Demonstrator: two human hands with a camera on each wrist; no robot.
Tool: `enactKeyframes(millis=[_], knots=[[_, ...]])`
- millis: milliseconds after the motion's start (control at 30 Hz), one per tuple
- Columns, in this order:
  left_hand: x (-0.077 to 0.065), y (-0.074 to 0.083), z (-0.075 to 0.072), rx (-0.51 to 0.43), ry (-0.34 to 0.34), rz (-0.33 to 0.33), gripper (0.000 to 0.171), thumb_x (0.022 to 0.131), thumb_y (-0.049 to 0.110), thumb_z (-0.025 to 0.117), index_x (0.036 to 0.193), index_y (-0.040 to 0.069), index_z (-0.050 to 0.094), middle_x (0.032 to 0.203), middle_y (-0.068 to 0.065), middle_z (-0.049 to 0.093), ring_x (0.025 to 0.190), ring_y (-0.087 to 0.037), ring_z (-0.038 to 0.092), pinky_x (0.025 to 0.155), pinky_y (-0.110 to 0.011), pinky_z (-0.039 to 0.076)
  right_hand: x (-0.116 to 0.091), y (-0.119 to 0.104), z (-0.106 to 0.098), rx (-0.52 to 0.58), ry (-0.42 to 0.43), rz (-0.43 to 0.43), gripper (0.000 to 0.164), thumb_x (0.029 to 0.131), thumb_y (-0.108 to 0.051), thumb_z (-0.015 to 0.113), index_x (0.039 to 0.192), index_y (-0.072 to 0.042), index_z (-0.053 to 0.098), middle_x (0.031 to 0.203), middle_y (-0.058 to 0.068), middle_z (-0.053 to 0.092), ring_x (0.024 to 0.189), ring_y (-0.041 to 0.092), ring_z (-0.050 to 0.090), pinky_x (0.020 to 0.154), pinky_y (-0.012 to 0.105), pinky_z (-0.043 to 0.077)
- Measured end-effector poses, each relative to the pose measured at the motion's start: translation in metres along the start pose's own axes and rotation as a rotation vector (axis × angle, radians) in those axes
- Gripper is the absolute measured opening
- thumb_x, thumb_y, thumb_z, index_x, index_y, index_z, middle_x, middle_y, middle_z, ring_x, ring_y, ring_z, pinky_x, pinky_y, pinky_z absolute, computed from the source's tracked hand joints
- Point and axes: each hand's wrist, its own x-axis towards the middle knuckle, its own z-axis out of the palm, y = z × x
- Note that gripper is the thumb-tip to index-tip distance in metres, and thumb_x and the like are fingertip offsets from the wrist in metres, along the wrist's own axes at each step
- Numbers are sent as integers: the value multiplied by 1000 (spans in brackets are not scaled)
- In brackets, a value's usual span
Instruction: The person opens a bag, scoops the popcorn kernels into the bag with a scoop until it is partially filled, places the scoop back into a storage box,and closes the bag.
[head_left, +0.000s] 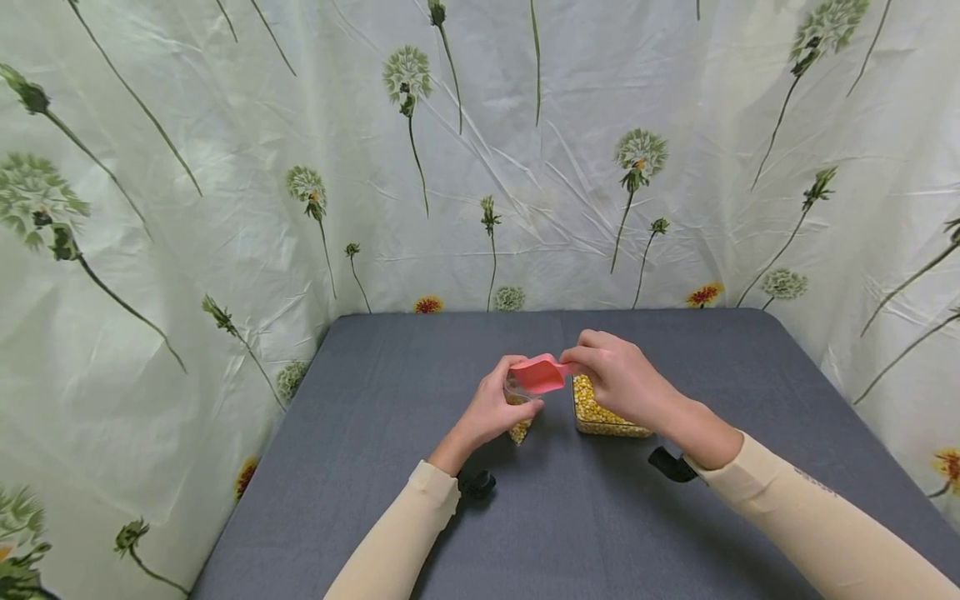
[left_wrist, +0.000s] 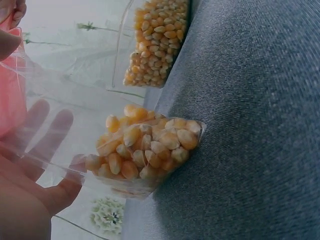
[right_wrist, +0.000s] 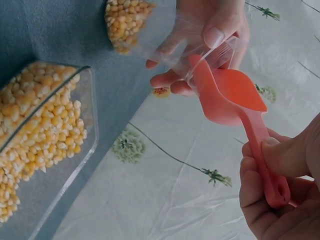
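Observation:
My left hand (head_left: 497, 407) holds a clear plastic bag (right_wrist: 162, 37) near its mouth, thumb and fingers around the film. Corn kernels (left_wrist: 145, 150) fill the bag's bottom, which hangs low over the table. In my right hand (head_left: 618, 375) is a pink scoop (right_wrist: 227, 95), pinched by its handle between thumb and fingers. The scoop's front edge lies in the bag's mouth, and its bowl shows no kernels in the right wrist view. Beneath my right hand stands a clear box (right_wrist: 92, 115) with many corn kernels inside.
A grey cloth covers the table (head_left: 360, 500). Behind it and at its sides hangs a white curtain (head_left: 525, 167) printed with dandelions. Black wrist-worn devices (head_left: 671, 465) hang below both forearms, close over the table.

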Motion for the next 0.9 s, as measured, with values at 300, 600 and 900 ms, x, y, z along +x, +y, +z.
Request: enactKeyframes(millis=[300,600,900], knots=[[1,-2,-3,22,8,-33,61,86,28,82,136,22,48,121,3,63,101,-16,63,83,-48,55,1,1,0,-16,-8,12,29,85,14,68,101,-8,77,84,0,58,72,11,50,61,28,46],[1,-5,-2,29,5,-66,68,84,36,84,139,28,45,125,9,63,102,-15,61,76,-39,53,-6,6,-8,100,22,90,18,90,2,72,101,-12,76,91,-5,63,72,9,54,61,29,47],[2,-10,0,-11,-2,-65,75,83,37,84,144,29,42,125,2,63,103,-16,62,79,-44,56,-14,11,-20,147,16,148,21,92,4,69,101,-13,76,91,-5,65,72,10,54,61,31,47]])
